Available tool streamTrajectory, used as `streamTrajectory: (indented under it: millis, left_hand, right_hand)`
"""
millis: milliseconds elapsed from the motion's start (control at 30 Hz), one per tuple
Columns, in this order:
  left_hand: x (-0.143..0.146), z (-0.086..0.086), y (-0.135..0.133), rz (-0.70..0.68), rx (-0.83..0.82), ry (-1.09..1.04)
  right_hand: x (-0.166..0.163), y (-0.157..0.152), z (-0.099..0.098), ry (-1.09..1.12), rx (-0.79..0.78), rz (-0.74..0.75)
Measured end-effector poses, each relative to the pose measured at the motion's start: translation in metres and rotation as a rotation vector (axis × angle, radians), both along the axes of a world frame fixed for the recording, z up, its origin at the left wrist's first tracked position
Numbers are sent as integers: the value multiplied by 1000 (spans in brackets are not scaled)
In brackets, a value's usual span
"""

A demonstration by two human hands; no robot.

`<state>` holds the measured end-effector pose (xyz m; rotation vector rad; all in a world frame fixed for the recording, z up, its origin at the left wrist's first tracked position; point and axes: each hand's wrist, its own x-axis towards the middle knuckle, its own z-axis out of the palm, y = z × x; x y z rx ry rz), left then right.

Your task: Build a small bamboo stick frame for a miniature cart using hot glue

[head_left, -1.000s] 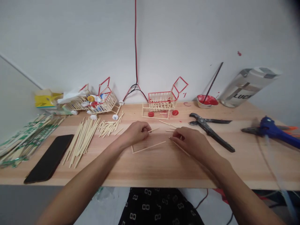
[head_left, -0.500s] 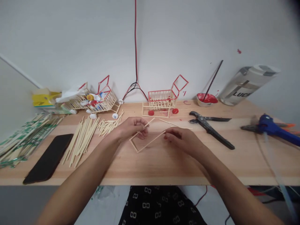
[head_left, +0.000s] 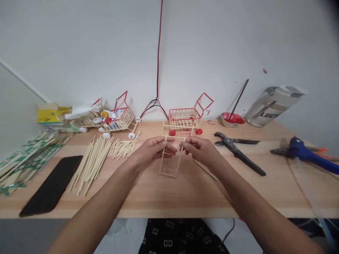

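Note:
A small rectangular frame of thin wooden sticks is held tilted between my hands above the table. My left hand pinches its left side near the upper corner, the other fingers curled behind it. Gripping the right side close to the top corner is my right hand, thumb and fingers closed. A stick spans the far end between the two sides; whether it is fixed there I cannot tell. One loose wooden stick lies beneath my right wrist. Just beyond my hands stands a miniature stick shopping cart with red rims and red wheels.
Stick piles, shorter pieces, a black phone and packaged chopsticks lie left. Two more carts stand behind. On the right are black pliers, a blue glue gun, a red paint cup and a bottle.
My hands have come closer together. The piece, open at its far end before, now has a stick across that end and has turned upright toward me. The view has shifted slightly.

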<state>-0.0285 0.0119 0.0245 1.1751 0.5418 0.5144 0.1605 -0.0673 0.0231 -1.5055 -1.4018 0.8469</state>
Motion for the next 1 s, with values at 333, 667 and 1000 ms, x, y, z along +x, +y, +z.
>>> streamTrajectory:
  millis: [333, 667, 1000]
  left_hand:
    - [-5, 3, 3, 66, 25, -60]
    - [-5, 2, 3, 44, 37, -75]
    - [-5, 1, 4, 31, 23, -78]
  right_hand:
    - [-7, 9, 5, 33, -24, 3]
    - [-8, 9, 3, 20, 3, 12]
    - [-8, 8, 3, 57, 0, 22]
